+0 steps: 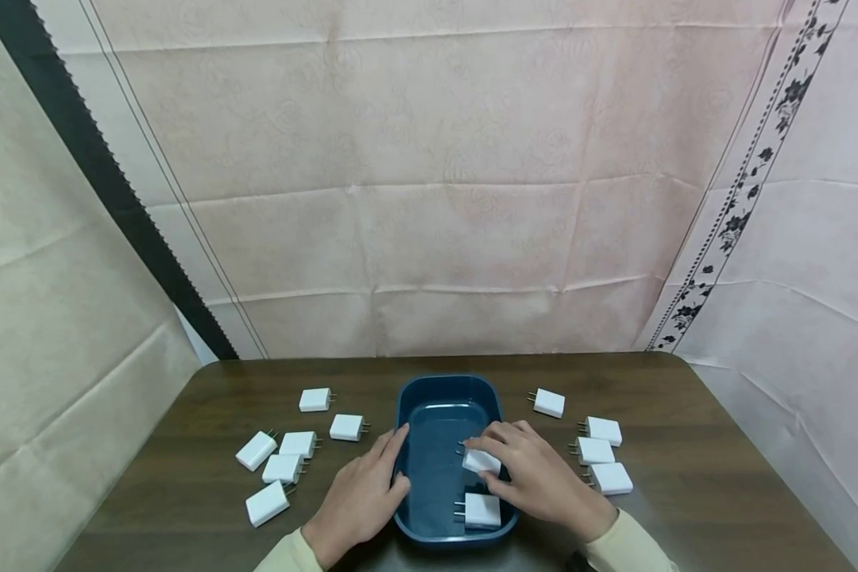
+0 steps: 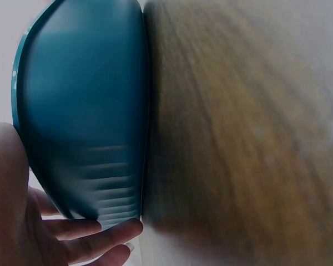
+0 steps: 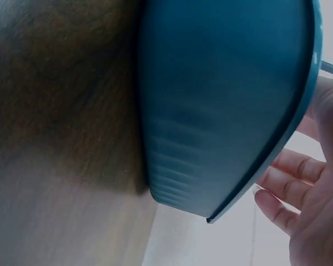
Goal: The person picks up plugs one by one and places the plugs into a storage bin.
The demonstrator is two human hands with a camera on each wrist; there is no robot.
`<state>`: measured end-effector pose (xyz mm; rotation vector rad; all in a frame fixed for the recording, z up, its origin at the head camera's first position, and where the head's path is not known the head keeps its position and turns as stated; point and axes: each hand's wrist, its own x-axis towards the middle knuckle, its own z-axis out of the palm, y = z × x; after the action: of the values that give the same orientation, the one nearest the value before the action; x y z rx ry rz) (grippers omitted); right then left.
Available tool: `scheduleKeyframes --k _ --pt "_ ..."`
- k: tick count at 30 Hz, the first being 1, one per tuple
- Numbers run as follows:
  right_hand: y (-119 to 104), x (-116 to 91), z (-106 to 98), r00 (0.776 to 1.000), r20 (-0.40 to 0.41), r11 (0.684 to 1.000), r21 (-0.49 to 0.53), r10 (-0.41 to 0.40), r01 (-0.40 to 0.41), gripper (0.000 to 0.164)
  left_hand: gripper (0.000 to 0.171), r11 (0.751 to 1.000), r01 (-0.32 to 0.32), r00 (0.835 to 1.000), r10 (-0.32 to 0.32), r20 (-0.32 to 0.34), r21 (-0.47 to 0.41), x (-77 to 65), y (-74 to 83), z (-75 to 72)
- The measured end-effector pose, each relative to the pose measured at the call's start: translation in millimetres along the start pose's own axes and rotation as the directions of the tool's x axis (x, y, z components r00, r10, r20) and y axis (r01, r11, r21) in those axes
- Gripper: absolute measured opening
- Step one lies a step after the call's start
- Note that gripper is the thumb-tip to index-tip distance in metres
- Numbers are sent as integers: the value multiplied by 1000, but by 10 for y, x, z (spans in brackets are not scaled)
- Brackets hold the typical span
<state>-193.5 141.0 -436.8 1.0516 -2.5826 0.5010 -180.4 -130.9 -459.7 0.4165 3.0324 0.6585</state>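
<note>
A dark blue rectangular tray point(image 1: 429, 445) stands at the front middle of the table. My left hand point(image 1: 365, 492) rests against its left side, with fairly straight fingers touching the outer wall in the left wrist view. Over the tray's right side, my right hand point(image 1: 536, 477) pinches a white charger plug point(image 1: 481, 461) between thumb and fingers, prongs pointing left. Nearer me in the tray lies a second white charger plug point(image 1: 481, 511), its prongs also to the left. The right wrist view shows the tray's outer wall point(image 3: 222, 111), but the pinched charger is hidden there.
Several white charger plugs point(image 1: 283, 469) lie on the brown wooden table point(image 1: 200, 445) left of the tray. Several more point(image 1: 610, 478) lie to its right, with one point(image 1: 548, 403) farther back. Pale cloth point(image 1: 465, 199) hangs behind the table.
</note>
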Motion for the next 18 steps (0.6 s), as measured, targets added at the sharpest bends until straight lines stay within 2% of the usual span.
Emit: scheduleKeyframes --k 10,18 --pt "0 -14 12 993 117 997 77 18 -27 38 64 1000 -8 1000 8 -4 7 -3 7 -9" --pt "-1 32 27 991 136 999 52 8 -15 37 63 1000 -11 1000 11 -10 6 -3 6 -11"
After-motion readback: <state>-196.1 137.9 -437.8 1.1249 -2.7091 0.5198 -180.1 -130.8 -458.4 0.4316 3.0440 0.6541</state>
